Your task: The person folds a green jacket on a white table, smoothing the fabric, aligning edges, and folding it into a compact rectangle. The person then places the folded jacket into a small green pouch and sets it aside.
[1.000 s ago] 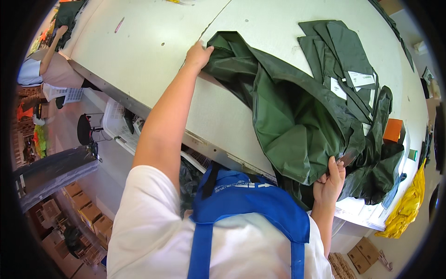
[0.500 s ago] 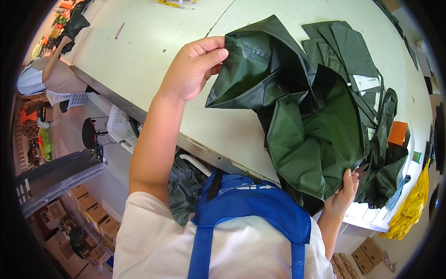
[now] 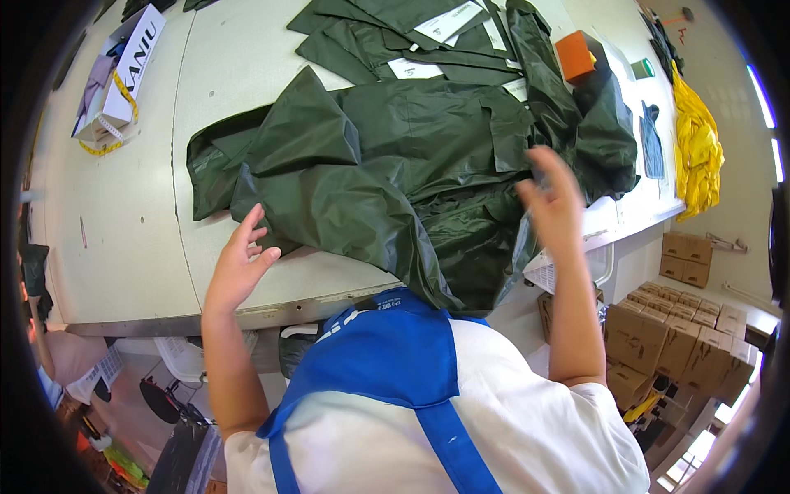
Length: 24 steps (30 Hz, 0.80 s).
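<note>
A dark green coated-fabric garment [image 3: 387, 156] lies spread and rumpled across the table in front of me, its lower part hanging over the near edge by my apron. My left hand [image 3: 240, 262] is at its lower left edge, fingers apart and holding nothing. Over the garment's right side is my right hand [image 3: 557, 202], smeared by motion, with thumb and forefinger spread. A dark patch shows between those two fingers; I cannot make out whether it is cloth or a small tool. A long flap [image 3: 512, 138] shows on the garment near that hand.
Folded dark green pieces with white tags [image 3: 448, 23] are stacked behind. An orange box [image 3: 574, 56] and yellow cloth [image 3: 696, 144] are at the right. A white box [image 3: 136, 62] with a yellow measuring tape stands far left. Cardboard cartons [image 3: 642, 342] sit below right.
The garment, held up by both hands before, now lies on the table. Both hands have let go of it. My view has turned to the right.
</note>
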### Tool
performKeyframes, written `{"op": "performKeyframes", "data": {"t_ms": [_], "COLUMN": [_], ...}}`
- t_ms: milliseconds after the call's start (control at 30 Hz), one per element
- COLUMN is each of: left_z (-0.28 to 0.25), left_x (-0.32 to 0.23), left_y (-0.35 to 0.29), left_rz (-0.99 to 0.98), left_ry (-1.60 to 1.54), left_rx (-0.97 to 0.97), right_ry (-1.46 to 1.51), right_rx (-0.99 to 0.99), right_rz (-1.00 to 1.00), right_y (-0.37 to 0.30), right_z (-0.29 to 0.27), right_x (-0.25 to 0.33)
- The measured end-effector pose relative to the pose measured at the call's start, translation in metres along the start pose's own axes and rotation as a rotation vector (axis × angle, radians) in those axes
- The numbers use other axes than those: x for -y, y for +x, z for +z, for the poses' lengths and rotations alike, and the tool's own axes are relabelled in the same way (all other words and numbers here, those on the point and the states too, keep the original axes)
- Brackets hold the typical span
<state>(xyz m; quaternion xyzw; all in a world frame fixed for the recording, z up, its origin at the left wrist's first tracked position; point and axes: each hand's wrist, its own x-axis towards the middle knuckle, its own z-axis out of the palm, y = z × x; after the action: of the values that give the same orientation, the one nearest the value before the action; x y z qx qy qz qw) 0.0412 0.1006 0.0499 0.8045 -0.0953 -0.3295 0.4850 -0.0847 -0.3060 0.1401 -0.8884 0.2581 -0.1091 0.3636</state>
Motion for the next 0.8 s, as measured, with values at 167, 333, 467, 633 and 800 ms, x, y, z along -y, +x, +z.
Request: {"op": "performKeyframes", "data": {"t_ms": [167, 333, 467, 633, 800], "left_z": [0.019, 0.004, -0.013, -0.052, -0.148], "left_x": [0.052, 0.066, 0.066, 0.013, -0.112], "left_y": [0.026, 0.040, 0.040, 0.051, 0.012], "left_rz": [0.013, -0.146, -0.185, -0.129, 0.136], "left_ry": [0.111, 0.240, 0.185, 0.430, -0.228], "left_rx": [-0.427, -0.530, -0.438, -0.200, -0.336], "right_ry": [-0.266, -0.519, -0.394, -0.108, 0.337], "right_rx": [-0.349, -0.643, -0.527, -0.183, -0.633], "right_rz": [0.145, 0.088, 0.354, 0.348, 0.273], "right_y": [0.041, 0.116, 0.149, 0.150, 0.190], "right_z": [-0.084, -0.150, -0.199, -0.218, -0.346], "right_x": [-0.187, -0.253, -0.328, -0.327, -0.336]}}
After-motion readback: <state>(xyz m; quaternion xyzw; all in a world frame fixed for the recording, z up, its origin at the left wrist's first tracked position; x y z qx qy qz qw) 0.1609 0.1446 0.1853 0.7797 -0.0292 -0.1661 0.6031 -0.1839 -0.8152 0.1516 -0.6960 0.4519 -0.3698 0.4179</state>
